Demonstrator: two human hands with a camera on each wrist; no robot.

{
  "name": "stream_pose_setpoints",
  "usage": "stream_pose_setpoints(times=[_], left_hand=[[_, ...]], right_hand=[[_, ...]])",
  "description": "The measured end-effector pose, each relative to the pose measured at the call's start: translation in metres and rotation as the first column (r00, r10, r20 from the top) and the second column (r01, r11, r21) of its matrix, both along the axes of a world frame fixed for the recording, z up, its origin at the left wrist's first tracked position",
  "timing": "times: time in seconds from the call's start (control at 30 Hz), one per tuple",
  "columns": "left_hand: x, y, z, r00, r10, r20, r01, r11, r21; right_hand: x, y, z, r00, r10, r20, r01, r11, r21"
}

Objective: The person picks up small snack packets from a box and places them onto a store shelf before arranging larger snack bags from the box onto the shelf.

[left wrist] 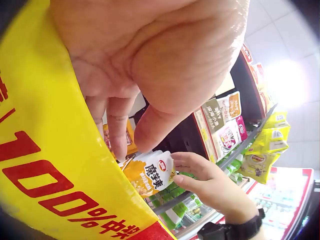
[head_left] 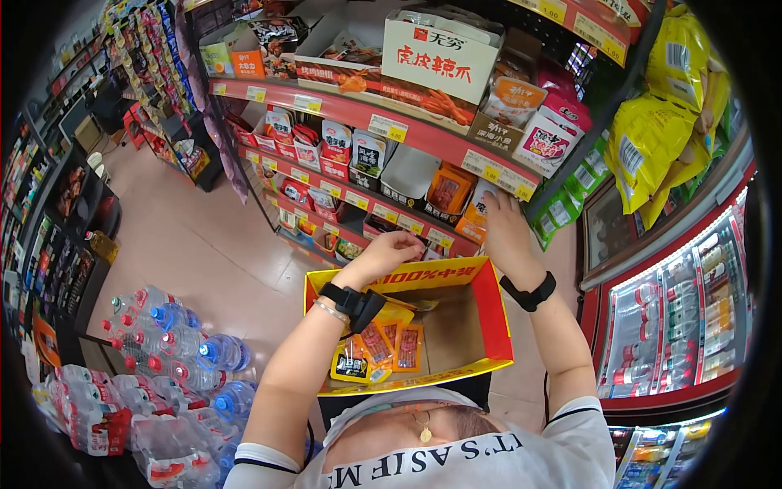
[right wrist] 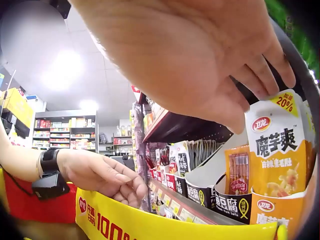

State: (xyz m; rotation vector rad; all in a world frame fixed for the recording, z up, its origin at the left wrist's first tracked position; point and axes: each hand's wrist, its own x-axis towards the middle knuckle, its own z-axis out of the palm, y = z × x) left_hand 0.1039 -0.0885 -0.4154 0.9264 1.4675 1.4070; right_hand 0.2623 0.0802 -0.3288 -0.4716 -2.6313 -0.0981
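My right hand [head_left: 507,235] is at the shelf's right end, its fingers touching the top of a white-and-orange packet [right wrist: 280,150] in a display box; the thumb stands apart from the packet in the right wrist view. My left hand [head_left: 389,251] hangs loosely curled and holds nothing, just above the far edge of a yellow carton [head_left: 446,275]. Inside the carton, at its left, lie several orange packets [head_left: 408,349] and a black-and-yellow packet [head_left: 350,362]. Beside the white-and-orange packet, an orange packet [right wrist: 238,170] stands in a black box [right wrist: 231,206].
Shelf edges with price tags [head_left: 388,127] run across the front, above and below the hands. Yellow bags [head_left: 648,147] hang at the right, over a drinks cooler [head_left: 676,326]. Several bottle packs [head_left: 175,342] stand on the floor at the left.
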Motion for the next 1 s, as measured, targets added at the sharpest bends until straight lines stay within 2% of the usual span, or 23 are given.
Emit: stream_pose_setpoints(times=[0.03,0.13,0.27,0.37,0.47,0.53,0.67,0.83,0.97,1.0], left_hand=[[-0.001,0.0,-0.001,1.0,-0.001,0.003,0.001,1.0,0.003],[-0.002,-0.001,-0.001,1.0,0.009,0.008,-0.008,1.0,-0.012],[-0.002,0.0,-0.001,1.0,0.007,-0.018,-0.008,1.0,-0.012],[-0.003,0.001,-0.003,0.999,0.019,-0.03,-0.019,1.0,-0.008],[-0.002,-0.002,0.004,0.998,0.022,-0.059,-0.024,0.999,-0.03],[-0.002,-0.002,0.004,0.998,0.028,-0.052,-0.03,0.999,-0.038],[-0.002,-0.003,0.003,0.998,0.028,-0.052,-0.03,0.999,-0.03],[-0.003,-0.001,0.001,0.999,0.023,-0.045,-0.024,1.0,-0.02],[-0.004,-0.002,0.0,0.998,0.016,-0.052,-0.017,1.0,-0.01],[-0.003,-0.002,0.001,0.998,0.02,-0.066,-0.021,1.0,-0.019]], right_hand=[[-0.001,0.0,0.001,1.0,-0.003,-0.017,0.003,0.999,-0.033],[-0.002,-0.002,0.001,0.998,-0.011,-0.059,0.012,1.0,0.009],[-0.003,-0.001,0.001,1.0,-0.019,0.007,0.019,1.0,-0.007],[-0.007,0.001,0.001,0.999,-0.002,-0.048,0.002,1.0,0.009],[-0.009,0.006,-0.007,1.0,-0.021,0.009,0.022,0.996,-0.083],[-0.008,0.005,-0.01,1.0,-0.02,-0.013,0.021,0.999,0.048],[-0.005,-0.002,-0.008,1.0,-0.025,0.004,0.025,0.999,0.042],[0.0,-0.004,-0.007,1.0,0.006,-0.015,-0.004,0.988,0.156],[-0.006,-0.001,-0.003,1.0,-0.014,-0.021,0.016,0.996,0.086],[-0.008,0.004,-0.006,0.999,-0.042,-0.024,0.045,0.989,0.142]])
